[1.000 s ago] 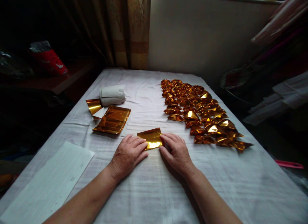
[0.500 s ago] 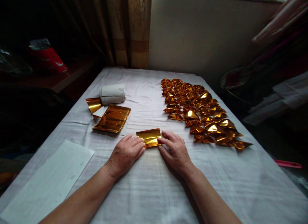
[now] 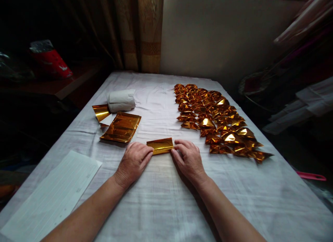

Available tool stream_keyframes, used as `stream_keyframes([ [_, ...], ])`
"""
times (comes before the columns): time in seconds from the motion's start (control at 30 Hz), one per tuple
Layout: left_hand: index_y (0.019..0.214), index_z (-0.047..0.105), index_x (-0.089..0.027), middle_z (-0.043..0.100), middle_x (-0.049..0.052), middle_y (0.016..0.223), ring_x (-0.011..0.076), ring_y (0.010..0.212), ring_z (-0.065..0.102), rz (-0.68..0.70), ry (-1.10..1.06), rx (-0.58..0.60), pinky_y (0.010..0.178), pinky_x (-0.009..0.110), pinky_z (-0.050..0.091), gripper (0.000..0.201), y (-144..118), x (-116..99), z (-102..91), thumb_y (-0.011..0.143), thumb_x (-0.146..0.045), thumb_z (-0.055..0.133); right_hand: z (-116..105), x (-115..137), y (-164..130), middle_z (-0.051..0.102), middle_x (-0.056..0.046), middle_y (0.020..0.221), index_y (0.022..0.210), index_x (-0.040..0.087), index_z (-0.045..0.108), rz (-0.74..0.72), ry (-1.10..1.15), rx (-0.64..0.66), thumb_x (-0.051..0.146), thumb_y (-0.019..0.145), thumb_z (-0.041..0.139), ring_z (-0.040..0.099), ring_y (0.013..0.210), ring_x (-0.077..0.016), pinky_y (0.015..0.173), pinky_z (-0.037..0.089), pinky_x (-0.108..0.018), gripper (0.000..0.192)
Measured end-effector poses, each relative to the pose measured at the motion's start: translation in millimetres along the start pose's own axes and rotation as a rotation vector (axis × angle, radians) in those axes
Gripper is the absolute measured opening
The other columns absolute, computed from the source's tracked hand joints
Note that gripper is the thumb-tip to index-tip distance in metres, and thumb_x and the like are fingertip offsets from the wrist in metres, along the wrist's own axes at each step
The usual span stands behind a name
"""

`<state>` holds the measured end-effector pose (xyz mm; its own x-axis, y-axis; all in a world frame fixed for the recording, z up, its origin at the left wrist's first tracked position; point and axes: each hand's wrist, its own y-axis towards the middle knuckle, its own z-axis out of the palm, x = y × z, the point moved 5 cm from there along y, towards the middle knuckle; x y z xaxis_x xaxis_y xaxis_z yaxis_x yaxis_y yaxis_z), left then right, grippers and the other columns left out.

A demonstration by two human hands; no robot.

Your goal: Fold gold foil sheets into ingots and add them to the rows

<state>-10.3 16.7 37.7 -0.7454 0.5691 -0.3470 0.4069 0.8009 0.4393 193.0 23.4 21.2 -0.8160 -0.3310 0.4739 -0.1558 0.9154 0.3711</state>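
A small sheet of shiny gold foil paper [image 3: 160, 145] lies between my hands, its near edge folded over into a strip. My left hand [image 3: 136, 158] pinches the left end of it between thumb and fingers. At the right end, my right hand [image 3: 189, 159] grips the near corner with thumb and fingertips. Left of the hands rests a stack of gold foil sheets [image 3: 122, 127]. On the right, several folded gold foil ingots [image 3: 208, 122] stand in close rows.
Behind the stack are a white roll [image 3: 121, 100] and a curved gold sheet [image 3: 101, 112]. A lined white paper sheet [image 3: 53, 193] lies at the front left of the cloth-covered table [image 3: 156, 207]. A red container [image 3: 53, 63] stands on a side surface; a pink handle [image 3: 311, 176] shows at right.
The near edge of the foil paper has been folded up, so the piece is narrower. My left thumb has come round to its near edge; both hands have stayed at its ends.
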Motion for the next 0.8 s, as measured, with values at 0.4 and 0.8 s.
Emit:
stream_keyframes([
  [0.4,0.114,0.067,-0.023,0.068,0.004,0.1,0.0204,0.094,0.059,-0.02,0.05,0.027,0.085,0.037,0.045,0.023,-3.4,2.2,6.3,0.096,-0.022,0.053,4.0,6.2,8.4,0.067,-0.005,0.109,0.081,0.022,0.06,0.05,-0.138,0.045,0.029,0.09,0.061,0.055,0.1,-0.0243,0.082,0.038,-0.037,0.011],
  [0.8,0.125,0.065,-0.03,0.051,0.012,0.144,0.0317,0.133,0.044,0.058,0.15,0.134,0.11,0.056,0.03,0.036,-8.7,-18.1,13.0,0.092,-0.04,0.059,5.1,8.5,8.0,0.066,-0.006,0.104,0.081,0.022,0.059,0.056,-0.177,0.019,0.029,0.09,0.06,0.054,0.097,-0.0243,0.079,0.036,-0.036,0.011],
])
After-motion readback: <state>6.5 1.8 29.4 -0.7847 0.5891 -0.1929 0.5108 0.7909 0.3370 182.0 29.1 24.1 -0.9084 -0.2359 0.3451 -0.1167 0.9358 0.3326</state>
